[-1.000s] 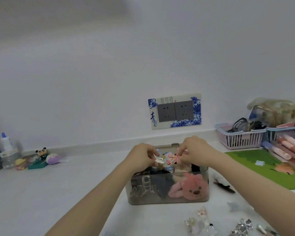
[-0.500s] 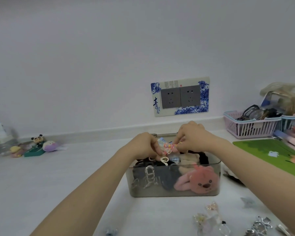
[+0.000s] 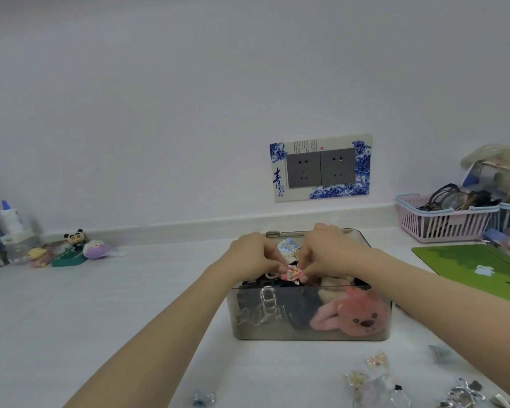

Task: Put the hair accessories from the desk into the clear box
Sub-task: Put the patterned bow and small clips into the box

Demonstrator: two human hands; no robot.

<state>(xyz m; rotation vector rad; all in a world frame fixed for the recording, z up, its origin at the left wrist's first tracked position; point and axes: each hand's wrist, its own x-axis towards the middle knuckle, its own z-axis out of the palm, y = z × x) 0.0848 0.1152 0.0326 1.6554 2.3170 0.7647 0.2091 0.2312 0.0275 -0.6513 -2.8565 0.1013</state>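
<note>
Head view: both hands over the open box (image 3: 309, 325), pinching one small pink patterned clip (image 3: 382, 272) between them at rim level. Left hand (image 3: 252, 254) and right hand (image 3: 331, 251) each in a narrow grip on that clip, fingertips nearly touching. Probably light, stiff and a little fiddly; best held by its edges, not the decoration, then let go low inside. Box near full: pink plush (image 3: 355, 315) against the front wall at right, dark fabric pieces in the middle, clear clips (image 3: 262, 309) at left, a cream plush piece behind. More clips (image 3: 374, 381) loose on the table (image 3: 100, 304) in front of the box, at lower right, well apart from it; small, glossy, likely slippery and brittle. Pink basket (image 3: 442, 222) at far right with glasses (image 3: 448, 195) in it.
</note>
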